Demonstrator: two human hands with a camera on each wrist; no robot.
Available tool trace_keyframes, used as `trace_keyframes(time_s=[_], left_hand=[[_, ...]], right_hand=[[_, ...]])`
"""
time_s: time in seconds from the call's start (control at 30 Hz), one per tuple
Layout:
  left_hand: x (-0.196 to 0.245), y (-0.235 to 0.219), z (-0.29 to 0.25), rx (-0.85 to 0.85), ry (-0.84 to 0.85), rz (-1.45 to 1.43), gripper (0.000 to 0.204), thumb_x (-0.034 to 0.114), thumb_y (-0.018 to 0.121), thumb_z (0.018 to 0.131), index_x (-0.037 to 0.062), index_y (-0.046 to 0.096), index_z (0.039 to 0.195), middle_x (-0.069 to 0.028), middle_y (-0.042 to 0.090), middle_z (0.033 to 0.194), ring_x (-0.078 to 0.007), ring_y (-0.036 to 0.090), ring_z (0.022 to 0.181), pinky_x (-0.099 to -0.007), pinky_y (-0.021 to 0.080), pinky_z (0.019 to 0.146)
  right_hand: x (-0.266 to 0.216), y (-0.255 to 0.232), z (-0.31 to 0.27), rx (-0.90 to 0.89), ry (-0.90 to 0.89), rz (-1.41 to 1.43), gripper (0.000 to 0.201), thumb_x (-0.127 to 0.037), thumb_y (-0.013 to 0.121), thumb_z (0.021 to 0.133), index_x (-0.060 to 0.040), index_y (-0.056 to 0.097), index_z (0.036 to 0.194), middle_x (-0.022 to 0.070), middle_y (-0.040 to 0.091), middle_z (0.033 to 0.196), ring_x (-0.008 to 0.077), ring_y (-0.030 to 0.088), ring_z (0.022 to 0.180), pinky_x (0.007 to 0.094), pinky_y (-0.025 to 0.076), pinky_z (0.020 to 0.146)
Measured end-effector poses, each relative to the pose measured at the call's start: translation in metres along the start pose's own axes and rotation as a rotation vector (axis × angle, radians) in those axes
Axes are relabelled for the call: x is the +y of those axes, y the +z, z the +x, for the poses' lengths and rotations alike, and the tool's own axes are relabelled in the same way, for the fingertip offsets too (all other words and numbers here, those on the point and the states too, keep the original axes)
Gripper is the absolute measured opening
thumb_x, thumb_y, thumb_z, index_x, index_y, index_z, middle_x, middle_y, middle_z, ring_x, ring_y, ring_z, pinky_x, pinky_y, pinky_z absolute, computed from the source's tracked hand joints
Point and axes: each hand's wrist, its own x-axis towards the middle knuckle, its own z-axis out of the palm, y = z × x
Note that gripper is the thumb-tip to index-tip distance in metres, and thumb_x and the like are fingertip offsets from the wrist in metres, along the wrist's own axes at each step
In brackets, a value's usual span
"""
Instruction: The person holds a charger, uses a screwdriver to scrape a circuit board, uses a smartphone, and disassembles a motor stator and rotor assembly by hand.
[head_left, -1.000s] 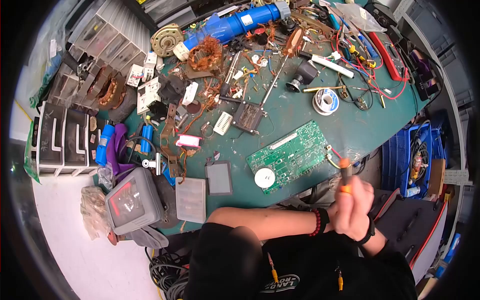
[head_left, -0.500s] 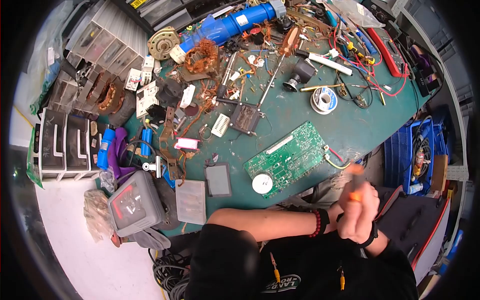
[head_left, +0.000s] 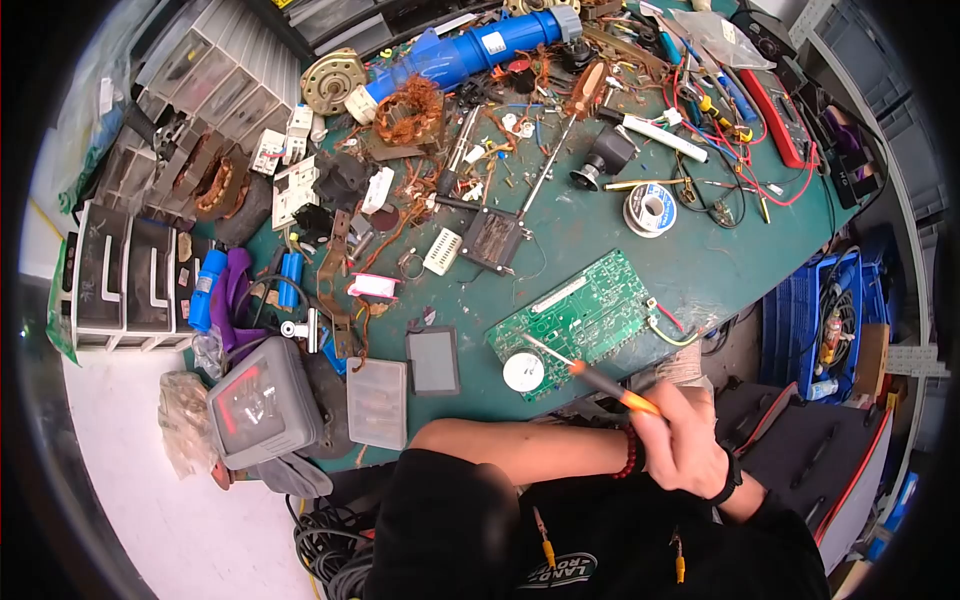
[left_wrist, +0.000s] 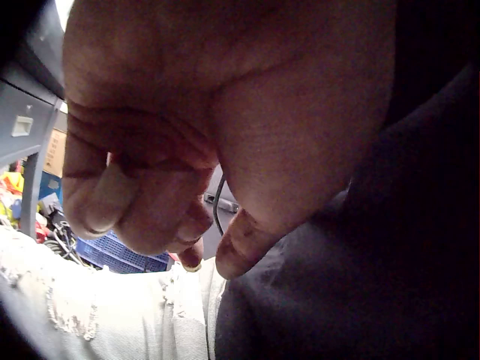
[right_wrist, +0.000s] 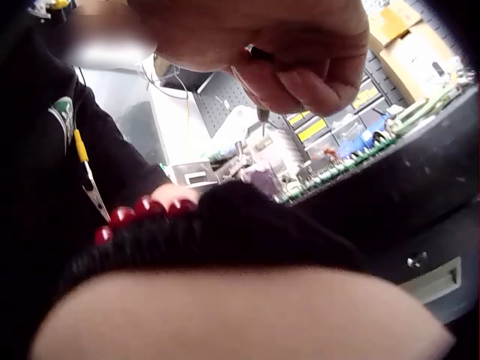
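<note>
My right hand (head_left: 683, 440) grips a screwdriver (head_left: 606, 384) by its black-and-orange handle. Its slim metal shaft points to the upper left and overlaps the green circuit board (head_left: 590, 300) in the head view, near a round white disc (head_left: 523, 371) on the board's lower left corner. Red and yellow-green wires (head_left: 672, 332) leave the board's right end. In the right wrist view, curled fingers hide most of the tool. The left hand (left_wrist: 202, 127) has loosely bent fingers and holds nothing, above light-coloured trousers (left_wrist: 112, 300); the right hand hides it in the head view.
A solder spool (head_left: 650, 209) stands behind the board. Scrap wire, a copper coil (head_left: 408, 115) and a blue plug (head_left: 470, 48) clutter the back. A clear-lidded case (head_left: 377, 402) and a grey box (head_left: 265, 402) lie left. A red multimeter (head_left: 775, 118) lies far right.
The screwdriver, upright and blurred before, has swung over to the left, its shaft now across the board. My right hand has shifted left and slightly up. The board stays in place.
</note>
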Motion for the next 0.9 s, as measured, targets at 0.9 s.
trace_keyframes(time_s=[0.9], left_hand=[[0.056,0.069,0.073,0.065,-0.667,-0.397,0.020,0.016,0.054,0.085,0.0027,0.046,0.073,-0.0058,0.044,0.060,-0.0206,0.049,0.055,-0.0311,0.039,0.054]], right_hand=[[-0.015,-0.003,0.012,0.033,0.101,-0.121,0.012,-0.009,0.058,0.086,-0.0009,0.056,0.078,0.0085,0.052,0.056,0.0277,0.054,0.044,0.0376,0.041,0.044]])
